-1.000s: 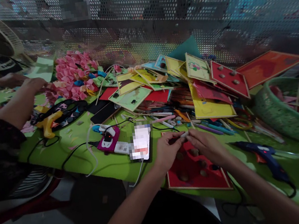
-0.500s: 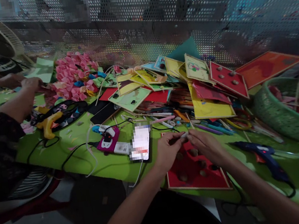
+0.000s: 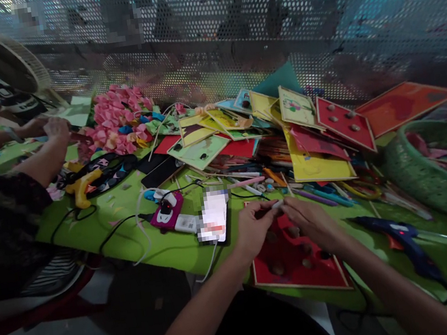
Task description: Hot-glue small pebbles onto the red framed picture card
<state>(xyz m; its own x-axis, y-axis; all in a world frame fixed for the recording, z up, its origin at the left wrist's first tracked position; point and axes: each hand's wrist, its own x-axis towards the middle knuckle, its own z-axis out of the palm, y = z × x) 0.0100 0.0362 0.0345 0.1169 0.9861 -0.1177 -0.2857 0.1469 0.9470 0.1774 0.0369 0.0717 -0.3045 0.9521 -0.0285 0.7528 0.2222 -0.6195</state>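
Note:
My left hand [image 3: 255,228] and my right hand [image 3: 308,219] meet over the top part of a red board [image 3: 318,279] with a pale wooden edge. Both pinch a small grey-white pebble [image 3: 278,204] between their fingertips. Several dark and brownish pebbles sit on the red board below, partly hidden by my hands. To the right of my right hand, a blue glue gun [image 3: 403,234] lies on the green table [image 3: 167,256]. More small pebbles [image 3: 265,186] lie loose just beyond the board.
Left of my hands are a lit phone [image 3: 213,216] and a purple power strip [image 3: 165,211] with cables. Beyond lie stacked coloured cards [image 3: 200,149] and pink paper petals [image 3: 120,112]. A green basket [image 3: 427,172] stands right. A co-worker's hands [image 3: 55,127] work far left, near a fan [image 3: 11,64].
The whole view has shifted slightly, so things appear a little further right and lower. My hands keep their pinch on the pebble over the red board.

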